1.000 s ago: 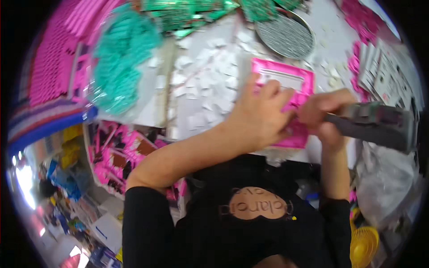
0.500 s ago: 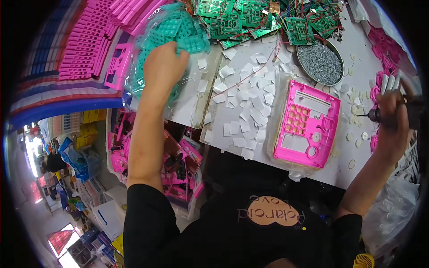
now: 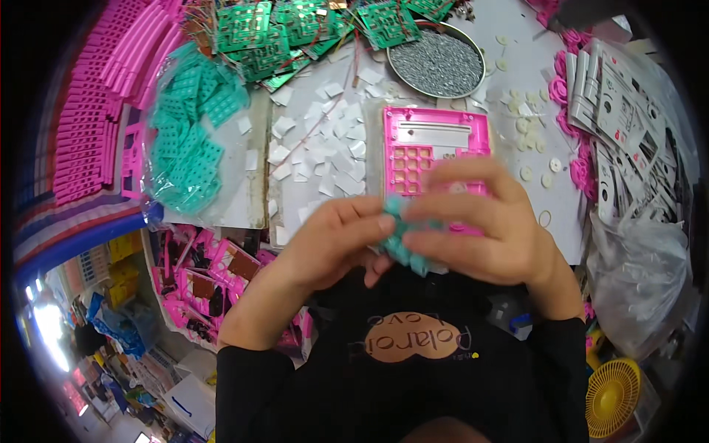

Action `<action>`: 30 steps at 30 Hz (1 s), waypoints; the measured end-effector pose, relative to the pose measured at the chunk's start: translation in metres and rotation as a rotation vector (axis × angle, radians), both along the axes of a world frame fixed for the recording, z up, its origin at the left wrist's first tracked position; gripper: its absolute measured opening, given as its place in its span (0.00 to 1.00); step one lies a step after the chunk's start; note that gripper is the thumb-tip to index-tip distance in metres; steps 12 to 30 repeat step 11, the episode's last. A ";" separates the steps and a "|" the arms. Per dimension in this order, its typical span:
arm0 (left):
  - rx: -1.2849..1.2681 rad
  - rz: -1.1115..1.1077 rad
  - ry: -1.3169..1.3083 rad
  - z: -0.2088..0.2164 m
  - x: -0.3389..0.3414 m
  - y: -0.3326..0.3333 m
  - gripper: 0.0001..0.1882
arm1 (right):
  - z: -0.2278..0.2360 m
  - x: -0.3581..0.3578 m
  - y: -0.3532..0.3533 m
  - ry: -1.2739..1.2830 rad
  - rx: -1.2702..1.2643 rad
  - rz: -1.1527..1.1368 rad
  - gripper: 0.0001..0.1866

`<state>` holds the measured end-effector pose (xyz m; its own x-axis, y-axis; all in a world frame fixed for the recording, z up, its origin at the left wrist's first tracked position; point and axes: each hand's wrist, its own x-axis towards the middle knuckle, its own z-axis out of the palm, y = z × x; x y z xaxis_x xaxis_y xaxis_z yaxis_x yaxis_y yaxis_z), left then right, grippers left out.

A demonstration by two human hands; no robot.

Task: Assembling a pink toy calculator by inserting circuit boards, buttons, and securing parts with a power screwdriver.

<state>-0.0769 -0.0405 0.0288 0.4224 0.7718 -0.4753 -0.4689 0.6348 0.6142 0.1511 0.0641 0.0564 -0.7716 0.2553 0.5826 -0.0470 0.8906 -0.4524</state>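
Note:
A teal rubber keypad [image 3: 402,240] is held in front of my chest, between my two hands. My left hand [image 3: 332,240] pinches its left side with thumb and fingers. Over its right side, the fingers of my right hand [image 3: 495,225] are bent and slightly blurred, and they grip it too. Just beyond lies a pink plastic casing [image 3: 436,133] with a grid of square holes, its lower right part hidden by my right hand. At the left, a clear plastic bag [image 3: 192,140] holds more teal keypads.
Green circuit boards [image 3: 251,33] with wires lie at the back, beside a round dish of small metal screws [image 3: 439,63]. White paper squares [image 3: 332,140] are scattered left of the casing. Pink parts [image 3: 85,148] are stacked far left; printed white sheets [image 3: 628,111] lie right.
My left hand has come from the bag to the middle with a teal keypad. My right hand has let go of the dark driver tool and moved left onto the keypad. The view has shifted.

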 end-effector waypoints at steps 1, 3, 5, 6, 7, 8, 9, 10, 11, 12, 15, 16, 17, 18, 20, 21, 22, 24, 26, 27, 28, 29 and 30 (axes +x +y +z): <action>0.053 -0.068 0.115 -0.001 0.004 -0.003 0.14 | 0.003 0.011 -0.004 -0.060 -0.118 0.087 0.17; 0.209 -0.092 0.468 0.001 0.007 -0.008 0.14 | 0.014 0.025 -0.004 -0.197 -0.319 0.150 0.13; 0.253 0.017 0.607 -0.011 -0.005 -0.006 0.13 | 0.007 0.028 0.005 -0.320 -0.309 0.032 0.12; 0.270 0.075 0.681 -0.015 -0.012 -0.006 0.13 | 0.002 0.027 0.013 -0.380 -0.306 -0.020 0.11; 0.235 0.109 0.676 -0.014 -0.017 -0.002 0.12 | -0.009 0.020 0.021 -0.355 -0.300 -0.036 0.11; 0.269 0.148 0.684 -0.016 -0.019 -0.001 0.12 | -0.019 0.013 0.028 -0.386 -0.311 -0.033 0.12; 0.303 0.188 0.692 -0.019 -0.021 0.002 0.12 | -0.029 0.005 0.036 -0.417 -0.323 -0.030 0.12; 0.335 0.229 0.704 -0.021 -0.023 0.003 0.12 | -0.037 -0.002 0.044 -0.446 -0.334 -0.025 0.13; 0.325 0.222 0.708 -0.020 -0.028 0.004 0.12 | -0.042 -0.007 0.051 -0.547 -0.295 -0.047 0.13; 0.325 0.222 0.708 -0.020 -0.028 0.004 0.12 | -0.042 -0.007 0.051 -0.547 -0.295 -0.047 0.13; 0.325 0.222 0.708 -0.020 -0.028 0.004 0.12 | -0.042 -0.007 0.051 -0.547 -0.295 -0.047 0.13; 0.325 0.222 0.708 -0.020 -0.028 0.004 0.12 | -0.042 -0.007 0.051 -0.547 -0.295 -0.047 0.13; 0.325 0.222 0.708 -0.020 -0.028 0.004 0.12 | -0.042 -0.007 0.051 -0.547 -0.295 -0.047 0.13; 0.325 0.222 0.708 -0.020 -0.028 0.004 0.12 | -0.042 -0.007 0.051 -0.547 -0.295 -0.047 0.13; 0.325 0.222 0.708 -0.020 -0.028 0.004 0.12 | -0.042 -0.007 0.051 -0.547 -0.295 -0.047 0.13; 0.325 0.222 0.708 -0.020 -0.028 0.004 0.12 | -0.042 -0.007 0.051 -0.547 -0.295 -0.047 0.13; 0.325 0.222 0.708 -0.020 -0.028 0.004 0.12 | -0.042 -0.007 0.051 -0.547 -0.295 -0.047 0.13; 0.325 0.222 0.708 -0.020 -0.028 0.004 0.12 | -0.042 -0.007 0.051 -0.547 -0.295 -0.047 0.13; 0.325 0.222 0.708 -0.020 -0.028 0.004 0.12 | -0.042 -0.007 0.051 -0.547 -0.295 -0.047 0.13; 0.325 0.222 0.708 -0.020 -0.028 0.004 0.12 | -0.042 -0.007 0.051 -0.547 -0.295 -0.047 0.13; 0.325 0.222 0.708 -0.020 -0.028 0.004 0.12 | -0.042 -0.007 0.051 -0.547 -0.295 -0.047 0.13; 0.325 0.222 0.708 -0.020 -0.028 0.004 0.12 | -0.042 -0.007 0.051 -0.547 -0.295 -0.047 0.13; 0.325 0.222 0.708 -0.020 -0.028 0.004 0.12 | -0.042 -0.007 0.051 -0.547 -0.295 -0.047 0.13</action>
